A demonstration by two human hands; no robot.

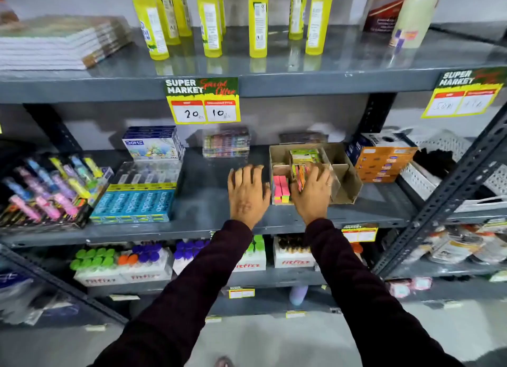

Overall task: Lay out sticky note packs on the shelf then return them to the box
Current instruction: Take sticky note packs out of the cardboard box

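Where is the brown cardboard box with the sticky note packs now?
In the head view, the brown cardboard box stands on the middle grey shelf, right of centre, beside the orange cartons, with the right hand at its front.

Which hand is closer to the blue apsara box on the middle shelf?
Left. The left hand lies flat on the bare shelf, right of the apsara box. The right hand is farther right, at the cardboard box.

Dark maroon long sleeves; a ring on the right hand
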